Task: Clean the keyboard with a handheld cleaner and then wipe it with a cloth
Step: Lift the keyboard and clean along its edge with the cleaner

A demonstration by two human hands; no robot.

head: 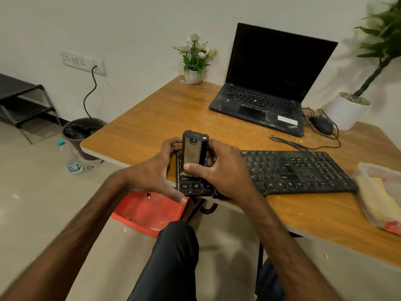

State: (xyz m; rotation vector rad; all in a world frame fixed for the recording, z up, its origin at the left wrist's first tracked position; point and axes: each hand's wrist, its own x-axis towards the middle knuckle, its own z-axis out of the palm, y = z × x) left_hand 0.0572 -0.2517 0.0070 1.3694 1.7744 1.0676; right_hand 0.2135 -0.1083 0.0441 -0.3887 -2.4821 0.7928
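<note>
Both hands share the grip on the small black cleaner (193, 152): the left hand (155, 172) wraps its fingers around the left side and back, and the right hand (225, 170) closes around the right side with its thumb pressed on the front near the bottom. The cleaner stands upright just above the left end of the keyboard (288, 170), which lies on the table (165, 109) close to the near edge. I think the cleaner could slip if the thumb pushes too hard, and it could bang the keys. The keyboard sits so near the edge that a hard push might slide it off, down toward the red tray (149, 211) on the floor. Dust blown off the keys may land on the table or on the dusty laptop (267, 98) behind. The mouse (322, 124) cable lies near the keyboard and could catch a hand. At the right edge sits a clear plastic box (378, 192) with something yellow inside, maybe the cloth, but it is too blurry to be sure. A dark bin (83, 135) on the floor has a black bag in it. The red tray holds a small dark thing and some crumbs.
</note>
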